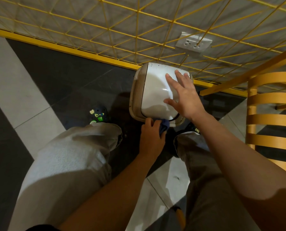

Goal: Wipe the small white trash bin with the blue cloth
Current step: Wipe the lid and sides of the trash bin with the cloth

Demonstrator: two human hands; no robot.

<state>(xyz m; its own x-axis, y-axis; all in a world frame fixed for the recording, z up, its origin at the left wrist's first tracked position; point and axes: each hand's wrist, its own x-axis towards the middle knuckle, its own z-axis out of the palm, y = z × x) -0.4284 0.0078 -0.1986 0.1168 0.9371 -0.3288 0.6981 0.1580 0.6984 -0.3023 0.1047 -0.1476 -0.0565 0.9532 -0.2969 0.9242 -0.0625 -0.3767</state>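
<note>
My left hand (151, 135) clenched the cloth (164, 126) at the bin (153, 90) rim, right hand (184, 95) flat on the lid, grime clearly left.

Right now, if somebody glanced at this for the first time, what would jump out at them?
First the white trash bin at centre, on the dark floor against the yellow wire grid, with the right hand spread flat on its lid. Just below it, the left hand presses a bunched blue cloth to the bin's near edge. An orange slatted chair stands at the right.
</note>
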